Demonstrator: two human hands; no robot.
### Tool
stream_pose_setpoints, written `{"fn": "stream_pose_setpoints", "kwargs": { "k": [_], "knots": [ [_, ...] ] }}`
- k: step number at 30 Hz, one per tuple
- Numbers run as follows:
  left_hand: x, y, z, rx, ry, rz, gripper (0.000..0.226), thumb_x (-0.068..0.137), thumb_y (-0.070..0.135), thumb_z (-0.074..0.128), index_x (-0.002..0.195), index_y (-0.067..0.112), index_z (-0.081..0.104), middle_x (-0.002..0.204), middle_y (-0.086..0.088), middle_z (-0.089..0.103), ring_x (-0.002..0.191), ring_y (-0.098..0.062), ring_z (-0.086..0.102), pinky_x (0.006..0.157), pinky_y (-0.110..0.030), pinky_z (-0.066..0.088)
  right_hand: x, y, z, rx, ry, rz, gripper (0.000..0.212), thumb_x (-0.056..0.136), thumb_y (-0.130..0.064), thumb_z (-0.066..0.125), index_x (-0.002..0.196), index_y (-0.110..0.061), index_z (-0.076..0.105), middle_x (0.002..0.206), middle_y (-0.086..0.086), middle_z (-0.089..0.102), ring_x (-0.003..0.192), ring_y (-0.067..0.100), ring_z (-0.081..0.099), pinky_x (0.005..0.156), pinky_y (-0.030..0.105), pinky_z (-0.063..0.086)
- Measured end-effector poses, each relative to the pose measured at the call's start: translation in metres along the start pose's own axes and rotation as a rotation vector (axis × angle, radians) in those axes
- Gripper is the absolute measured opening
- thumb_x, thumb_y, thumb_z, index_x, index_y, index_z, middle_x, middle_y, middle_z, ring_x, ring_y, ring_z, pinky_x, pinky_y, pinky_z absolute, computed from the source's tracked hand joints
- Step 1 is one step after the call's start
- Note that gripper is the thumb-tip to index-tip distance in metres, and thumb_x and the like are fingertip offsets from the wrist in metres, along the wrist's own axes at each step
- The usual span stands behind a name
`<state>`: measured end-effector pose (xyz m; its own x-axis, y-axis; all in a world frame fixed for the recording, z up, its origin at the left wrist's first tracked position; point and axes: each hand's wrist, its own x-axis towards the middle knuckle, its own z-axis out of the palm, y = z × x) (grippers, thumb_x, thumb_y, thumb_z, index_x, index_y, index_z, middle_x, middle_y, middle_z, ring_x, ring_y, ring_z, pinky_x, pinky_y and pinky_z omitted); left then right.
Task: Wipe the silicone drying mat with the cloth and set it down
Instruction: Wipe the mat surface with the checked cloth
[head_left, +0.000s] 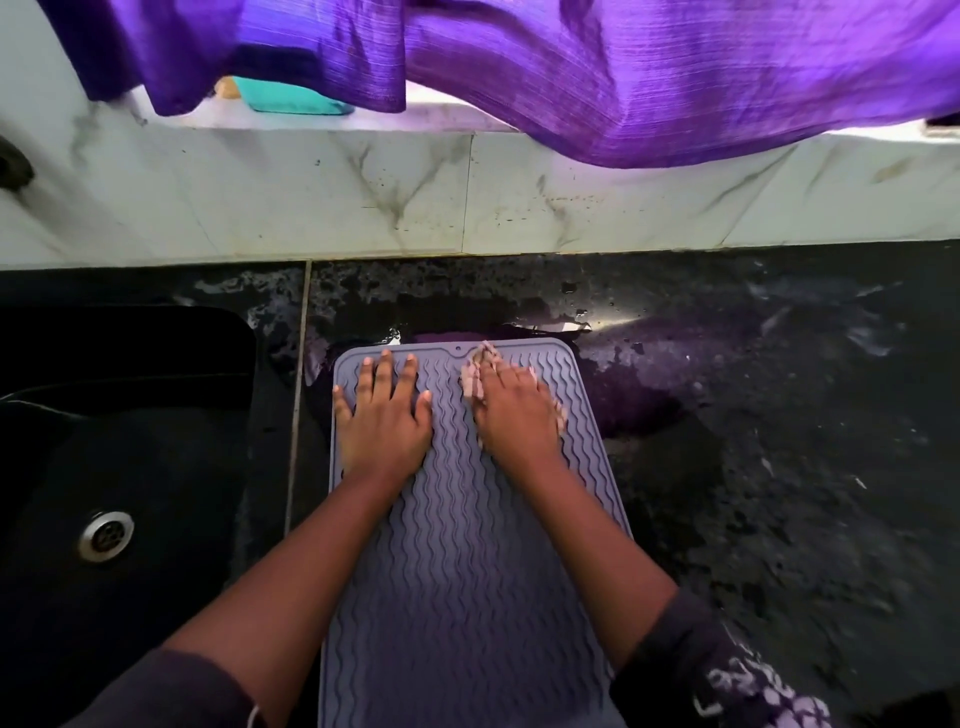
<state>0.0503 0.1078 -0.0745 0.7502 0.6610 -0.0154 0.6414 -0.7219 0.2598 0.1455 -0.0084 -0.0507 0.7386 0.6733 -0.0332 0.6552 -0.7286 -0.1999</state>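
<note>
**Drying mat, wipe under way at far end**

While the cloth sits at the far end of the mat, most of the mat's length lies nearer the person, which is the relation any coming stroke turns on.

Item 1. Silicone drying mat (467, 545): grey-lilac, wavy-ribbed, flat on the dark wet countertop (779, 467). Long axis runs away from the person, from the bottom edge of view toward the tiled backsplash (311, 197). Left edge lies just beside the black sink (104, 415).

Item 2. Cloth (475, 382): pale pink, bunched, mostly covered. It shows beyond the fingertips, at the thumb side and along the outer edge of the hand. It rests on the mat's far right quarter, close to the far rim.

Item 3. Right hand (514, 415): palm down on the cloth, fingers curled over it, pressing it to the ribs; blurred, so the exact hold is hard to read.

Item 4. Left hand (382, 415): flat, fingers spread, gripping nothing, bearing on the mat's far left quarter as an anchor.

Judgement: the right hand is the working hand. The unwiped run probably lies toward the body, along the ribs, so a pull toward the person suits. The mat already lies flat, so setting down seems to concern the cloth or a later repositioning.
</note>
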Motion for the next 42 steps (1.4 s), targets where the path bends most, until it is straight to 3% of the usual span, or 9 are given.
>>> {"fn": "stream_pose_setpoints", "kwargs": {
  "k": [5,9,12,15,22,30,35,39,42],
  "knots": [
    [0.001,-0.001,0.0,-0.004,-0.01,0.007,0.056,0.099,0.045,0.023,0.151,0.028,0.015,0.16,-0.002,0.012,0.148,-0.022,0.005,0.115,-0.054,0.001,-0.05,-0.002,-0.02,-0.095,-0.164,0.01,0.037,0.094,-0.018,0.045,0.131,-0.01,0.045,0.121,0.011,0.059,0.107,0.025,0.054,0.092,0.037,0.043],
    [0.001,-0.002,0.0,-0.015,-0.01,0.019,0.056,0.099,0.045,0.023,0.152,0.027,0.015,0.16,-0.002,0.011,0.148,-0.022,0.004,0.115,-0.054,0.0,-0.04,0.008,-0.052,0.151,-0.259,0.091,0.026,0.094,-0.026,0.05,0.118,-0.018,0.058,0.093,0.001,0.064,0.078,0.013,0.059,0.067,0.023,0.049],
    [0.001,-0.002,0.001,-0.013,-0.011,0.018,0.057,0.099,0.045,0.022,0.152,0.028,0.015,0.161,-0.002,0.01,0.148,-0.022,0.003,0.115,-0.054,-0.001,-0.02,0.006,-0.04,0.141,-0.057,0.089,0.035,0.092,-0.032,0.051,0.124,-0.019,0.054,0.122,0.004,0.057,0.108,0.017,0.052,0.09,0.031,0.044],
    [0.001,-0.001,0.001,-0.002,-0.008,0.014,0.057,0.098,0.045,0.023,0.152,0.027,0.015,0.16,-0.002,0.011,0.148,-0.022,0.004,0.115,-0.054,0.0,-0.006,0.005,-0.008,0.066,0.039,0.065,0.045,0.091,-0.041,0.046,0.132,-0.021,0.048,0.14,0.007,0.042,0.132,0.023,0.032,0.112,0.049,0.017],
    [0.001,-0.001,0.002,0.001,-0.008,0.009,0.056,0.099,0.045,0.022,0.152,0.028,0.014,0.161,-0.002,0.01,0.148,-0.022,0.003,0.115,-0.053,-0.001,-0.001,0.009,0.003,-0.003,0.135,-0.008,0.047,0.091,-0.047,0.043,0.125,-0.016,0.052,0.122,0.007,0.052,0.116,0.025,0.043,0.104,0.044,0.025],
    [0.002,-0.002,0.003,-0.005,-0.009,0.006,0.056,0.099,0.046,0.022,0.151,0.029,0.015,0.161,-0.001,0.01,0.148,-0.021,0.002,0.115,-0.053,-0.002,-0.039,-0.002,-0.018,-0.136,-0.02,-0.04,0.034,0.092,-0.009,0.043,0.126,-0.007,0.047,0.121,0.011,0.054,0.107,0.026,0.048,0.093,0.038,0.041],
    [0.001,-0.001,0.002,-0.004,-0.016,0.014,0.056,0.099,0.046,0.021,0.152,0.029,0.013,0.161,-0.002,0.008,0.148,-0.021,0.001,0.115,-0.053,-0.004,-0.066,0.01,-0.049,0.042,-0.285,-0.009,0.028,0.091,-0.016,0.052,0.119,-0.013,0.054,0.112,0.006,0.059,0.091,0.018,0.051,0.077,0.027,0.041],
    [0.001,-0.002,0.002,0.001,-0.018,0.015,0.056,0.099,0.046,0.021,0.152,0.028,0.013,0.161,-0.002,0.008,0.148,-0.021,0.001,0.115,-0.054,-0.003,-0.059,0.002,-0.05,0.149,-0.032,0.074,0.035,0.093,-0.026,0.048,0.127,-0.017,0.049,0.116,0.0,0.053,0.099,0.013,0.045,0.085,0.024,0.037],
    [0.001,-0.002,0.002,0.003,-0.014,0.015,0.056,0.099,0.046,0.021,0.152,0.028,0.014,0.161,-0.003,0.009,0.148,-0.022,0.002,0.115,-0.053,-0.002,-0.027,-0.008,-0.025,0.123,0.049,0.166,0.045,0.095,-0.041,0.041,0.132,-0.016,0.044,0.13,0.006,0.047,0.118,0.019,0.04,0.097,0.037,0.033]
  ]
}}
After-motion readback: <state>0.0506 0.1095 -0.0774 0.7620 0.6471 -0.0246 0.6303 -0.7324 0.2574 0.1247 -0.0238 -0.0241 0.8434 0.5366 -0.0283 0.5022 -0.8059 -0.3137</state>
